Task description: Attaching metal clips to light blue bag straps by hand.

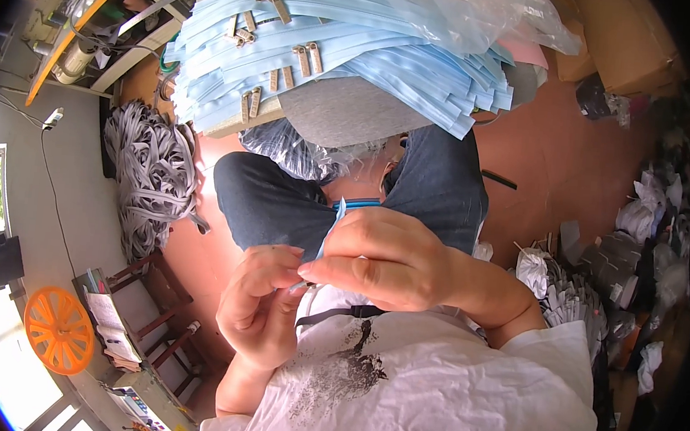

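Note:
My two hands meet in front of my chest, above my lap. In my right hand [394,261] a narrow light blue zipper tape [332,232] is gripped, its upper end poking out past the fingers. My left hand [259,311] has its thumb and fingers pinched together at the lower end of the same tape. A tiny dark piece shows between the fingertips, too small to name. Beyond my knees, a thick pile of light blue zipper tapes [376,50] lies across a work surface, with several metal zipper pulls [315,57] on top.
Grey cloth [354,114] covers the surface's near edge, and clear plastic sheeting [461,8] lies over the pile. Grey strips [152,174] are heaped on the floor at left, near an orange wheel [58,330]. Bundles and scraps [620,256] crowd the right.

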Demonstrator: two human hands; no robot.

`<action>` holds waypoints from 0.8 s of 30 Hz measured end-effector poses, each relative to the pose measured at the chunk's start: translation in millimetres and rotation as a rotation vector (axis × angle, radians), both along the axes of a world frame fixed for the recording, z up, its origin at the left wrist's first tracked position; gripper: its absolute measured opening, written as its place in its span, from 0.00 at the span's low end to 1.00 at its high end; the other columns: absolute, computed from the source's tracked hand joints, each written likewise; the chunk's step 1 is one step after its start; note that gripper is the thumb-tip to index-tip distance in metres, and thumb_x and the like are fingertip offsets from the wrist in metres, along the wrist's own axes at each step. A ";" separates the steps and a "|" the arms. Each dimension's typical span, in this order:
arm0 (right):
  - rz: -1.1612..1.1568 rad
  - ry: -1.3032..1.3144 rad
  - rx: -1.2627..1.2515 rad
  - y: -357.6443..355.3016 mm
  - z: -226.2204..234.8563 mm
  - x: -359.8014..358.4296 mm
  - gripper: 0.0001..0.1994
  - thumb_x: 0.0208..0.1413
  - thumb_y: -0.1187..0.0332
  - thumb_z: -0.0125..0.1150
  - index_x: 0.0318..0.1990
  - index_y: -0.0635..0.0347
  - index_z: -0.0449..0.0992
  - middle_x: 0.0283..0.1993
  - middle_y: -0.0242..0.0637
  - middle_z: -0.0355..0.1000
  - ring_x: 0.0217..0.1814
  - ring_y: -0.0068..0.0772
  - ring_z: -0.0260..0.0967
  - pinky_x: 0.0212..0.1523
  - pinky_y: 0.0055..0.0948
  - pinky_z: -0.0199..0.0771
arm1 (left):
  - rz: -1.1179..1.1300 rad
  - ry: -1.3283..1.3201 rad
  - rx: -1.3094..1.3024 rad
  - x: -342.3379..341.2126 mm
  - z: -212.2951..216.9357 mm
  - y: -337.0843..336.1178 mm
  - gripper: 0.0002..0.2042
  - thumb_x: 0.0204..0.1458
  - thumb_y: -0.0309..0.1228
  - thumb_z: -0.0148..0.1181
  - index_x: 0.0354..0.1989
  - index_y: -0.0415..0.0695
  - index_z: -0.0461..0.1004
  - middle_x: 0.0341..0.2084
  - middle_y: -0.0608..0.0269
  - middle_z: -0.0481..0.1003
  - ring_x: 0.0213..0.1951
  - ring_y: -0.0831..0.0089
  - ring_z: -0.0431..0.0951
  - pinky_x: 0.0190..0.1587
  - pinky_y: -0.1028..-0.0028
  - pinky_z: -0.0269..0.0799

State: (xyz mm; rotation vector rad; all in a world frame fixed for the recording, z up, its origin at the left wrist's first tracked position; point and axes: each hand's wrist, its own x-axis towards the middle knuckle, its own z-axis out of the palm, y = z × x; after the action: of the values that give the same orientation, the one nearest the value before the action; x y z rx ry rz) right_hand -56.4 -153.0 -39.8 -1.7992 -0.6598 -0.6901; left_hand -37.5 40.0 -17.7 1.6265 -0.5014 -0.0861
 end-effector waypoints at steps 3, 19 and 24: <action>0.018 0.012 0.002 0.3 0.2 -0.1 0.15 0.46 0.79 0.70 0.44 0.69 0.80 0.36 0.38 0.72 0.31 0.33 0.71 0.28 0.29 0.73 | -0.003 0.001 0.009 0.1 -0.4 1.0 0.05 0.49 0.16 0.63 0.32 0.35 0.73 0.30 0.53 0.77 0.38 0.59 0.78 0.45 0.64 0.72; 0.040 0.052 0.121 1.5 1.0 0.5 0.16 0.44 0.80 0.71 0.43 0.67 0.77 0.39 0.41 0.75 0.32 0.35 0.74 0.28 0.29 0.73 | -0.040 -0.140 -0.044 6.3 -2.7 -0.3 0.06 0.50 0.18 0.64 0.33 0.35 0.73 0.30 0.54 0.77 0.35 0.60 0.77 0.45 0.61 0.75; 0.052 0.048 0.095 -0.5 3.3 1.8 0.16 0.43 0.81 0.70 0.42 0.66 0.77 0.39 0.41 0.75 0.32 0.36 0.73 0.28 0.30 0.73 | -0.047 -0.167 -0.032 8.1 -2.8 -0.1 0.05 0.50 0.18 0.65 0.33 0.35 0.74 0.30 0.54 0.78 0.35 0.60 0.77 0.44 0.61 0.76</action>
State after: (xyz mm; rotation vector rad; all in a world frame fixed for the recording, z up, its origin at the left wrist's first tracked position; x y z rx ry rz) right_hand -54.6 -153.6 -36.5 -1.7007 -0.6294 -0.6319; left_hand -29.4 39.9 -20.5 1.5983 -0.6661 0.0228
